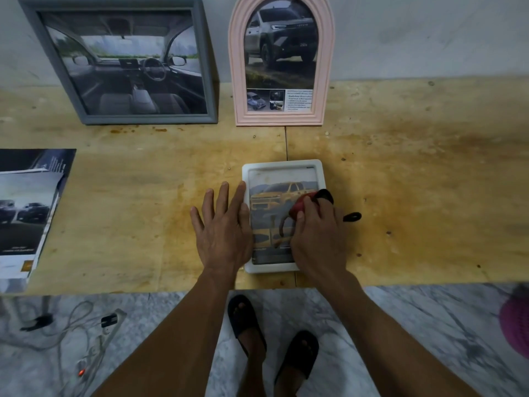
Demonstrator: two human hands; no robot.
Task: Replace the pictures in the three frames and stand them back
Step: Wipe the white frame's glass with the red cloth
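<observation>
Stained plywood bench (pixel 400 173) against a grey wall (pixel 429 32). Left hand (pixel 221 224) flat, fingers spread, steadying the white frame (pixel 282 164); right hand (pixel 317 233) gripping a red tool (pixel 299 206).

White frame (pixel 282 165): near-left edge under left hand (pixel 221 227), near-right corner and right rim under right hand (pixel 317 233). Red-black object (pixel 310 202) mostly buried in the right hand's curled fingers, can't identify; black loop (pixel 352 216) pokes out just right of that grip. Magazines (pixel 27 213), well left of left hand, cut by left border, cover print too small. Pink frame (pixel 282 64) caption unreadable. Grey frame (pixel 123 60) top cropped. Pink thing (pixel 516 322) cut at right edge.
</observation>
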